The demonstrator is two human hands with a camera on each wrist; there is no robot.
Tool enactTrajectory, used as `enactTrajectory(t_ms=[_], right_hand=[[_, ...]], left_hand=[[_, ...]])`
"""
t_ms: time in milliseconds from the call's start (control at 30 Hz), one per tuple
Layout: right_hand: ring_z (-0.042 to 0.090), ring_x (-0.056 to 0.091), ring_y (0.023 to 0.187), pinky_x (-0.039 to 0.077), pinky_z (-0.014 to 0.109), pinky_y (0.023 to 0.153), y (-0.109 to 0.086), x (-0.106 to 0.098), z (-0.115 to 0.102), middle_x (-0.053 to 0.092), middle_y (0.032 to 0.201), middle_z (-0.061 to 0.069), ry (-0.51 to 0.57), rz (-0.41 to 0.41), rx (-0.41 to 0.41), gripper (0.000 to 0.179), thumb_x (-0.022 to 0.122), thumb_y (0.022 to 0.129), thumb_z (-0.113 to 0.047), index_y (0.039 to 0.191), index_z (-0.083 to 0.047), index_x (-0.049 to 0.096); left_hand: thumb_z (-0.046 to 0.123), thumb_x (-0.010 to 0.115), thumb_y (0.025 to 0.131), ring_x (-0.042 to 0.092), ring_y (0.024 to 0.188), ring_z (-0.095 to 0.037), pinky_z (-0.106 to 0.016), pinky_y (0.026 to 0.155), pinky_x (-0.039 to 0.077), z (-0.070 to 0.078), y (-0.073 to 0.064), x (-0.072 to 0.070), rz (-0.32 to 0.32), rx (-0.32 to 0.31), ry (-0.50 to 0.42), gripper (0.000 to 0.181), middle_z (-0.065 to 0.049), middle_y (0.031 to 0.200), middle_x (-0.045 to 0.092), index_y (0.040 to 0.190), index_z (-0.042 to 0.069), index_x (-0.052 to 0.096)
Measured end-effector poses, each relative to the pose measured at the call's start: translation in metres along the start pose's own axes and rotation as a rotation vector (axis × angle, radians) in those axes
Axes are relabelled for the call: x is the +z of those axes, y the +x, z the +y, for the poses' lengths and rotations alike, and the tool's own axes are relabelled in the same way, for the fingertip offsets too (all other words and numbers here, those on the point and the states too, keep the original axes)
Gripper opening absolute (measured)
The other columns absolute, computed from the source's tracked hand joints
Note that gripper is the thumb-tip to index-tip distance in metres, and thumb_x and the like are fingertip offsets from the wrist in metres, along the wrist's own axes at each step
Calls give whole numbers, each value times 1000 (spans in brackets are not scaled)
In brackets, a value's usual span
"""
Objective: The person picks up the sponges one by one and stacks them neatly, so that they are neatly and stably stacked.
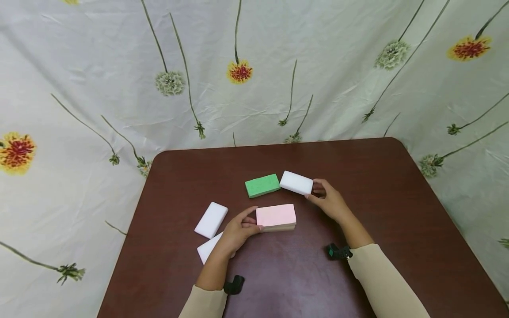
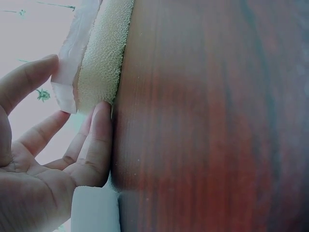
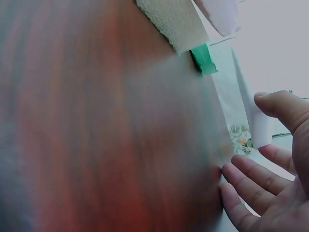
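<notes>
My left hand (image 1: 236, 232) holds the left end of a stack, a pink sponge (image 1: 276, 215) on top of a beige sponge (image 2: 104, 53). The beige sponge sits on the tabletop with its porous side showing. With thumb and index finger, my right hand (image 1: 330, 201) grips the right end of a white sponge block (image 1: 296, 182). In the right wrist view that white block (image 3: 260, 125) appears above the table, the other fingers spread below it. Just left of it is a green sponge (image 1: 262, 185).
Another white block (image 1: 211, 220) lies to the left on the dark wooden table (image 1: 175, 176). A further white block (image 1: 208, 248) is partly hidden under my left forearm. Behind the table hangs a flower-printed cloth (image 1: 274, 106).
</notes>
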State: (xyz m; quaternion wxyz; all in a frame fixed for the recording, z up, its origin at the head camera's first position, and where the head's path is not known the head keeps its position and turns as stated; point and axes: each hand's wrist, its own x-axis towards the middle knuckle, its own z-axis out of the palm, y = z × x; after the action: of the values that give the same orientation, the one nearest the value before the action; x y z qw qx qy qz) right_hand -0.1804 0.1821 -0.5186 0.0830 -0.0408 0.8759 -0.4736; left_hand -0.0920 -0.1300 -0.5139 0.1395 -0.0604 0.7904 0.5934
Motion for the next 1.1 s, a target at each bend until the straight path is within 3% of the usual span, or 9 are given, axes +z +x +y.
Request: enactTrajectory(t_ms=[600,1100], right_hand=[[35,60,124,50,51,103,-37,9,-11,61,136,16,62,-11,-167,58,79,89,-22,139,-10,52],[34,61,125,52,49,101,-52,20,-23,60,137,15,87,-110,-284,59,80,88,-16,139,-9,52]], left_hand=[[15,82,83,64,95,-17,-28,78,51,-1,-2,0,-27,12,-55,74,-14,111,63,149,22,52],[14,81,84,63,98,-20,-29,78,50,1,-3,0,-38,16,-54,71,-13,113,64,148,22,53]])
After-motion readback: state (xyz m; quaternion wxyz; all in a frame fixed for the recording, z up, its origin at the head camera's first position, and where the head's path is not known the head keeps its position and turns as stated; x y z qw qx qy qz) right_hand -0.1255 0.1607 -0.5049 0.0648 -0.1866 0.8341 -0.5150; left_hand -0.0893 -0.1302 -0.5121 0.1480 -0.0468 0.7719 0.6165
